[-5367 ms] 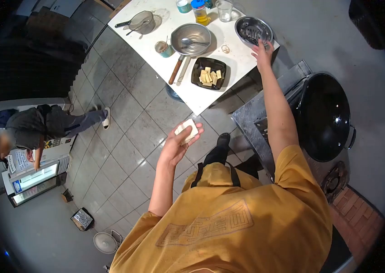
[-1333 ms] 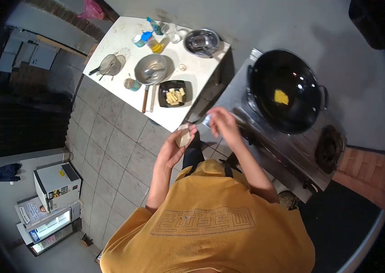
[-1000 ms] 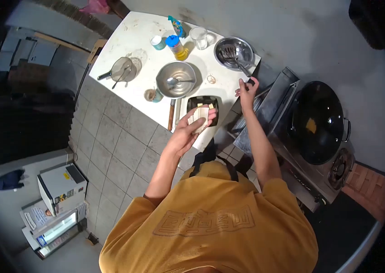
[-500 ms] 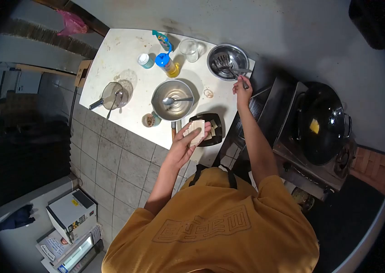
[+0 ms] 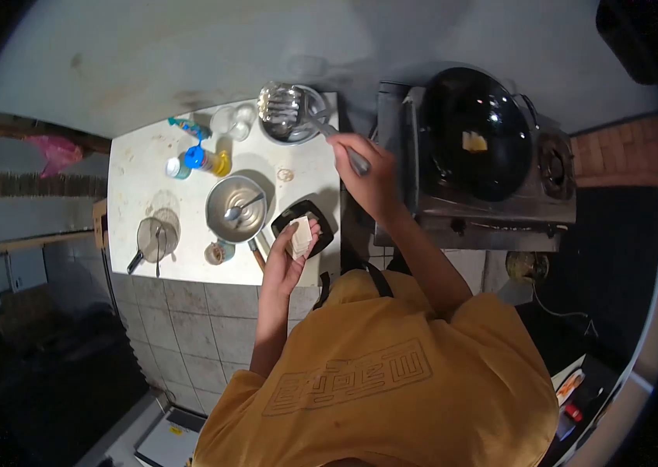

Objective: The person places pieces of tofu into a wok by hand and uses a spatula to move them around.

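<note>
A stack of pale flat pieces (image 5: 300,237) lies in my left hand (image 5: 288,254), above a black square dish (image 5: 323,223). My right hand (image 5: 369,178) is closed round the handle of a slotted metal spatula (image 5: 282,107). Its head is raised over a steel bowl (image 5: 292,142) at the table's back right corner. To the right, a black wok (image 5: 473,97) on the stove holds a small yellow and pale piece (image 5: 474,141).
On the white table (image 5: 136,156) stand a saucepan with a spoon (image 5: 236,208), a strainer (image 5: 156,237), a yellow bottle with blue cap (image 5: 212,161), a small jar (image 5: 218,251) and glass cups (image 5: 233,122). The stove (image 5: 492,226) is right of the table.
The view has turned towards the stove. My right hand has lifted the spatula out of the steel bowl. The stack is still in my left hand.
</note>
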The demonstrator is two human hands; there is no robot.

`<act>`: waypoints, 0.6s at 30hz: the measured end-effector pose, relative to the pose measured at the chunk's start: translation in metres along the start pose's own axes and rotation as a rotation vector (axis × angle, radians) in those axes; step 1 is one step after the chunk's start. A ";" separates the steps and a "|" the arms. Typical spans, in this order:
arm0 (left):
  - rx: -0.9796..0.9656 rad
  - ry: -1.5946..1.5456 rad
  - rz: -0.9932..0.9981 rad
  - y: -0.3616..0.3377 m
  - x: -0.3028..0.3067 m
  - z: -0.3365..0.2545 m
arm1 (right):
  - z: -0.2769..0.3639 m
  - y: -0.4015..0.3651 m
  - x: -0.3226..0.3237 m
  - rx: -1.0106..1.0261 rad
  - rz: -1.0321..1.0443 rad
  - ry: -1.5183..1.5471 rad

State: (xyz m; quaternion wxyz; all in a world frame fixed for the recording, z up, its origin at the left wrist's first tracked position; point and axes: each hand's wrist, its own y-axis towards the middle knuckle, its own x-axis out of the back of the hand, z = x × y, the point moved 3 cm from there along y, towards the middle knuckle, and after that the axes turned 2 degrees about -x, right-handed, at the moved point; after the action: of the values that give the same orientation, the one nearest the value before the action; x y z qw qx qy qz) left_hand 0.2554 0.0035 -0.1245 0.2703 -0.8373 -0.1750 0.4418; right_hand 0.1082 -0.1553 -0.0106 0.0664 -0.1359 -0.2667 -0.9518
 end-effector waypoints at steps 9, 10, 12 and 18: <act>0.035 0.038 0.081 0.019 -0.056 0.036 | 0.045 -0.046 0.220 -0.187 -0.367 0.086; 0.032 0.039 0.082 0.018 -0.063 0.042 | 0.047 -0.043 0.242 -0.231 -0.468 0.087; 0.017 0.024 0.094 0.016 -0.076 0.057 | 0.041 -0.028 0.293 -0.320 -0.388 -0.020; -0.095 0.018 0.034 0.002 -0.115 0.110 | -0.026 0.038 0.377 -0.157 -0.043 -0.565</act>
State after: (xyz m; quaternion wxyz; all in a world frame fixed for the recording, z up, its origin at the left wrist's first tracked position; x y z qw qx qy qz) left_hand 0.1008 -0.0269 -0.1023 0.2243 -0.8561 -0.1790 0.4298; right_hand -0.2493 -0.2218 0.0977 -0.0411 -0.3945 -0.2031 -0.8952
